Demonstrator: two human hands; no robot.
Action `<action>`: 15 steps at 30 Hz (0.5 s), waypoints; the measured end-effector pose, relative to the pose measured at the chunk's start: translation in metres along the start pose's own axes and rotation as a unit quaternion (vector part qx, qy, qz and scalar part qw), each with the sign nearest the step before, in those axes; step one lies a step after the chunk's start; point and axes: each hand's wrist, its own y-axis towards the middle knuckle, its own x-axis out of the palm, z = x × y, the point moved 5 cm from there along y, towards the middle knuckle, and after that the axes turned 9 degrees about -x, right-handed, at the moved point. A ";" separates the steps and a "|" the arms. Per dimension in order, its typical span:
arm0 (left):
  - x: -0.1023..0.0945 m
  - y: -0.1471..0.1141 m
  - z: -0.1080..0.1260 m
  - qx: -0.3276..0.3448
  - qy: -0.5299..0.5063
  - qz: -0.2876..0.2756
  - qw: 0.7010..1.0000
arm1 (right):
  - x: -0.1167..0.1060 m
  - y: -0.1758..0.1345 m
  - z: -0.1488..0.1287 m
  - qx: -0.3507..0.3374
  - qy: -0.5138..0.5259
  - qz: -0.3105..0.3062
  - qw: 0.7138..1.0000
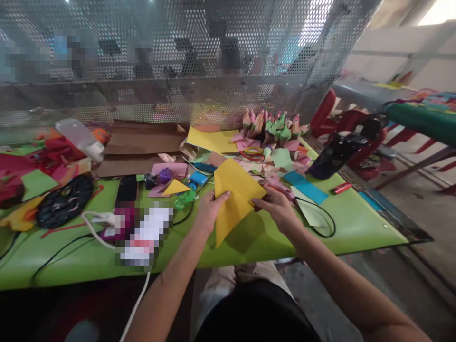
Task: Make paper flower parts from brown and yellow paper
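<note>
A yellow sheet of paper [233,204], creased across its middle, is held up above the green tabletop. My left hand [211,209] pinches its left edge, thumb on the near face. At the right corner, my right hand [272,205] grips the paper between thumb and fingers. Just left of my hands lie a yellow paper triangle [177,187] and a crumpled green plastic piece [185,199]. Behind the sheet, pink and pale green paper scraps [281,159] are strewn about.
Folded paper cones [274,126] cluster at the back right, beside a dark bottle [329,156]. Brown paper [142,147] lies at the back. On the left are a phone [126,191], a black round tray [64,202] and a white cable [137,299]. A perforated metal panel [160,61] rises behind.
</note>
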 end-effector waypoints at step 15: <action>-0.038 0.017 0.010 0.008 -0.132 0.074 0.988 | -0.045 0.167 -0.013 -0.084 -0.649 -0.089 0.751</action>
